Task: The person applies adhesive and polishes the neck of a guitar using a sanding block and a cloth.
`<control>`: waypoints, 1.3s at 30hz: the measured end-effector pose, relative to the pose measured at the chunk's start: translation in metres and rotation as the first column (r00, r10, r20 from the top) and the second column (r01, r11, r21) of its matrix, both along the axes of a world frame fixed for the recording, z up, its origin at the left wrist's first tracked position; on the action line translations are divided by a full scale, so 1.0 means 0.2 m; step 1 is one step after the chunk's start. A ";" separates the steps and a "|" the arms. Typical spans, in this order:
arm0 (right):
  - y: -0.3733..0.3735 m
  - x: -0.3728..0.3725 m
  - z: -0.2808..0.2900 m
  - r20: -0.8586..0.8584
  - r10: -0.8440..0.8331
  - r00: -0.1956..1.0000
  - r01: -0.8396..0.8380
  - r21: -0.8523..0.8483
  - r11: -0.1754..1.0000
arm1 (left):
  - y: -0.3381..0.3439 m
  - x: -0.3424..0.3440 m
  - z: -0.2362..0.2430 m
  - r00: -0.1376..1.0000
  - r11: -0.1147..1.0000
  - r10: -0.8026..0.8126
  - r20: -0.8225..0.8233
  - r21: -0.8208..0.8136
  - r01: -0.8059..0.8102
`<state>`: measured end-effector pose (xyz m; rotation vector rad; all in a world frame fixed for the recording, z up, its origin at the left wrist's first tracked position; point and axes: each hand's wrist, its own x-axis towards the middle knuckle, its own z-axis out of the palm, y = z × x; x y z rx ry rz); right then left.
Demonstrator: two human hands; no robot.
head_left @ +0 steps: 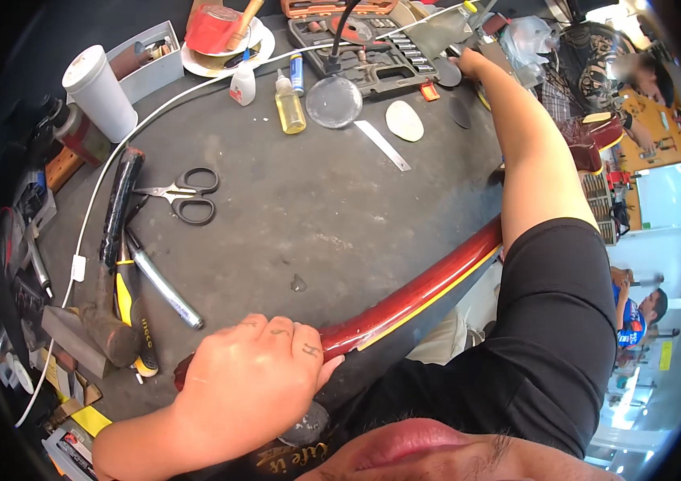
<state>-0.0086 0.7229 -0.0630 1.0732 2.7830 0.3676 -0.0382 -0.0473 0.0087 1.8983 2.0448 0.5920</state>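
My left hand (248, 373) is wrapped round the lower left part of a glossy red guitar neck (421, 286) with a yellow edge strip. Its rounded back faces up, and it runs from lower left to upper right. Beyond my right arm shows a dark red guitar body (593, 143), also edged in yellow; the arm covers the stretch between. My right hand (475, 66) is stretched to the far right of the bench, beside a dark round disc (447, 72) and an open socket set (384, 60). Its fingers are too small and hidden to read.
Scissors (184, 195), a hammer (120, 232) and a silver marker (166, 279) lie on the dark bench at left. Farther back stand a white tub (100, 92), a glue bottle (243, 82) and a yellow oil bottle (289, 108). A white cable (92, 208) curves across. People are at far right.
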 end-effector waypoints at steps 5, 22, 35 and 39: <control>-0.08 -0.01 0.09 0.036 -0.048 0.998 0.044 0.108 0.993 | 0.01 0.00 0.00 1.000 1.000 -0.004 -0.006 -0.031 0.004; 0.05 0.21 0.38 -0.082 -0.146 0.986 0.146 -0.003 0.989 | 0.02 0.01 0.00 1.000 1.000 -0.023 0.002 0.005 0.023; 0.25 -0.19 -0.19 0.053 0.018 0.998 -0.017 -0.013 1.000 | 0.05 0.00 -0.01 0.999 0.997 0.043 -0.027 -0.066 -0.045; 0.55 0.03 0.08 0.256 0.060 0.965 -0.048 -0.053 0.997 | -0.02 0.00 -0.05 0.999 0.996 -0.019 -0.030 0.082 0.021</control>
